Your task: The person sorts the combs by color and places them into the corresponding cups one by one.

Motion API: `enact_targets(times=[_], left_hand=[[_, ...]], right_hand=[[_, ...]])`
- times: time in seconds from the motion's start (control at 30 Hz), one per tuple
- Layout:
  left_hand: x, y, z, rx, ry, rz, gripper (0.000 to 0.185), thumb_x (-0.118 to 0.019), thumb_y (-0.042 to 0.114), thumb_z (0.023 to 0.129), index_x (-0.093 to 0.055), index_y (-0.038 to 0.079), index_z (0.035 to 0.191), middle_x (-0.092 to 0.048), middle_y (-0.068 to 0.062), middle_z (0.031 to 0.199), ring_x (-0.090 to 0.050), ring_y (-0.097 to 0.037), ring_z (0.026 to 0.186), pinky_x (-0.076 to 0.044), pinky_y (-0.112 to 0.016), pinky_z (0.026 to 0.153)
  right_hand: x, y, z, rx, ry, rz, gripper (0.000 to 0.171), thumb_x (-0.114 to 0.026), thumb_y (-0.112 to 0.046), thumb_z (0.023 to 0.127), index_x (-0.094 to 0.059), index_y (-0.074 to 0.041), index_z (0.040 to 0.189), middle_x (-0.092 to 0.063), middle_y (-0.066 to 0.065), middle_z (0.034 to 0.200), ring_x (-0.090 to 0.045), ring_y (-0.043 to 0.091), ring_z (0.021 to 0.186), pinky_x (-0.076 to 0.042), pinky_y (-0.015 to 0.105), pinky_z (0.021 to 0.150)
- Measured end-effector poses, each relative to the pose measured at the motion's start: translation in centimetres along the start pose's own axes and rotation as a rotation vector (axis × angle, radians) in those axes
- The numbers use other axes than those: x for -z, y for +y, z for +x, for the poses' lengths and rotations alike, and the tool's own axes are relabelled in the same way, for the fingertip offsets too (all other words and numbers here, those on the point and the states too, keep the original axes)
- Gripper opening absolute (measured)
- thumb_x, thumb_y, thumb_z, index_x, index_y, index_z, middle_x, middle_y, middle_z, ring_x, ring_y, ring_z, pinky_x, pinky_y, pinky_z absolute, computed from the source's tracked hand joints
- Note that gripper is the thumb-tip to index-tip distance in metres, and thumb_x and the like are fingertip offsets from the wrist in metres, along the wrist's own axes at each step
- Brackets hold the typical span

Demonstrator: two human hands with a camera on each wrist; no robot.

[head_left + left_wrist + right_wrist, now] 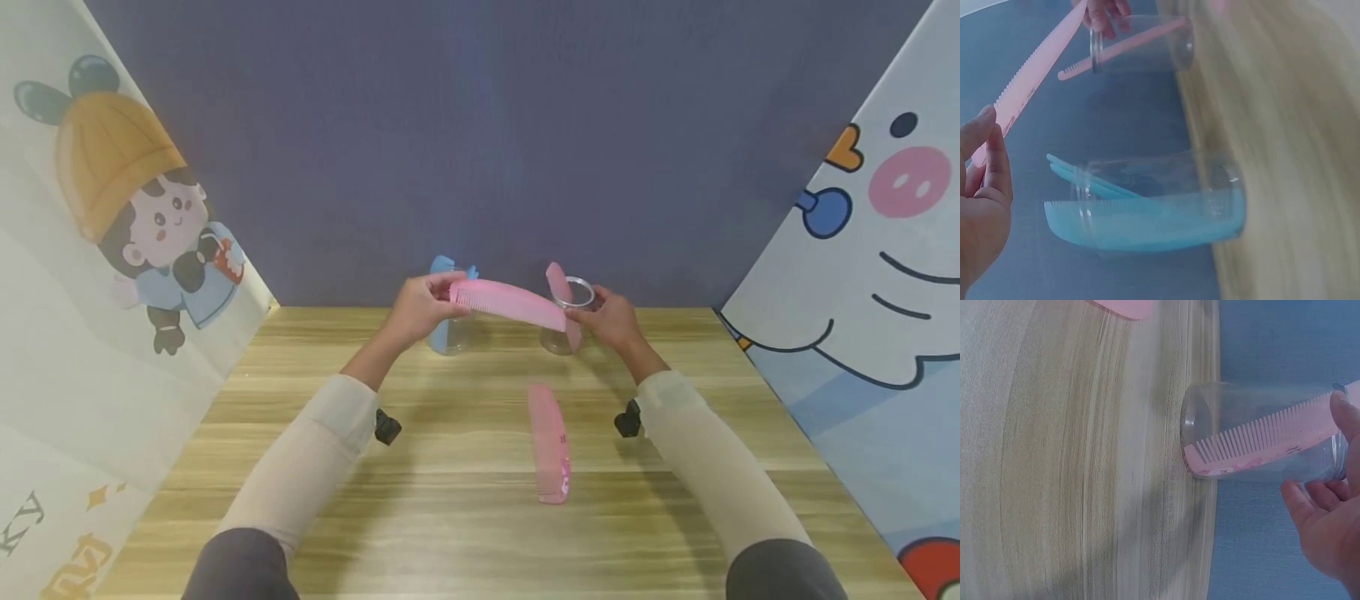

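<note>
My left hand [422, 308] pinches one end of a pink comb [510, 303], which is held in the air lengthwise between both hands. Its other end reaches my right hand [611, 318], whose thumb and fingers hold a clear jar [1229, 400] around its rim. A second pink comb [1254, 447] leans inside that jar, its top sticking out of the mouth. Behind my left hand stands another clear jar [1166, 169] with several blue combs [1141, 222] in it. One more pink comb [550, 442] lies flat on the table, between my forearms.
The wood-grain table [450, 533] ends at a dark blue back wall [480, 150], close behind both jars. Printed side panels stand at the left, with a cartoon child [168, 217], and at the right, with a pig-like face [900, 242].
</note>
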State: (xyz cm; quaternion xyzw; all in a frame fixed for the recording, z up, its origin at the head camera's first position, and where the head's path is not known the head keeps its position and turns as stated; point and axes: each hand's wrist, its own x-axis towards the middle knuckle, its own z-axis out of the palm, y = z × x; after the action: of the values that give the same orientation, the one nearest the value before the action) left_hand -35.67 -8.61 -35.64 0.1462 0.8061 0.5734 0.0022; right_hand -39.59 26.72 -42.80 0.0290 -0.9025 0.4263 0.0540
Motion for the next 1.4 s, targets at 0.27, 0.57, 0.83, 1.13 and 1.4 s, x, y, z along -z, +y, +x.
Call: enact_targets(times=[0.27,0.57,0.83,1.13,1.4], left_hand=[[-0.8,2.4,3.0,-0.018,0.019,0.057,0.063,-0.086,0.011,0.081,-0.063,0.01,0.14,-0.076,-0.012,0.114,-0.072,-0.016,0.099,-0.058,-0.019,0.075],[-2.3,4.2,5.0,-0.081,0.023,0.048,0.061,-0.082,0.005,0.084,-0.062,0.008,0.141,-0.075,-0.013,0.11,-0.069,-0.016,0.095,-0.059,-0.019,0.075],[-3.5,5.0,6.5,-0.132,0.058,0.141,0.059,-0.079,0.002,0.082,-0.064,0.01,0.139,-0.076,-0.014,0.111,-0.069,-0.016,0.095,-0.056,-0.018,0.073],[-5.3,5.5,7.5,-0.176,0.086,0.173,0.057,-0.072,0.004,0.089,-0.059,0.013,0.144,-0.074,-0.012,0.118,-0.07,-0.019,0.102,-0.055,-0.02,0.072],[-7.6,6.1,8.8,-0.22,0.206,0.162,0.051,-0.069,0.003,0.091,-0.063,0.014,0.141,-0.076,-0.009,0.12,-0.073,-0.018,0.103,-0.061,-0.021,0.082]], right_hand=[[-0.1,-0.1,0.0,-0.001,-0.006,0.006,0.077,-0.08,-0.044,0.086,-0.053,-0.002,0.145,-0.065,0.023,0.133,-0.063,0.038,0.12,-0.057,0.047,0.092],[0.3,-0.3,0.0,-0.014,-0.026,0.003,0.079,-0.079,-0.045,0.088,-0.05,-0.003,0.147,-0.062,0.023,0.138,-0.061,0.039,0.124,-0.055,0.051,0.099],[0.2,-0.3,0.0,-0.011,-0.006,-0.011,0.076,-0.08,-0.04,0.088,-0.052,0.001,0.145,-0.064,0.024,0.133,-0.062,0.039,0.12,-0.056,0.049,0.095],[0.3,-0.3,-0.3,-0.003,-0.008,-0.024,0.074,-0.079,-0.042,0.088,-0.053,-0.002,0.144,-0.066,0.023,0.13,-0.063,0.038,0.117,-0.056,0.044,0.089],[0.4,-0.1,-0.2,0.008,0.0,-0.018,0.074,-0.08,-0.041,0.087,-0.053,0.0,0.144,-0.066,0.024,0.13,-0.064,0.037,0.116,-0.057,0.044,0.09]])
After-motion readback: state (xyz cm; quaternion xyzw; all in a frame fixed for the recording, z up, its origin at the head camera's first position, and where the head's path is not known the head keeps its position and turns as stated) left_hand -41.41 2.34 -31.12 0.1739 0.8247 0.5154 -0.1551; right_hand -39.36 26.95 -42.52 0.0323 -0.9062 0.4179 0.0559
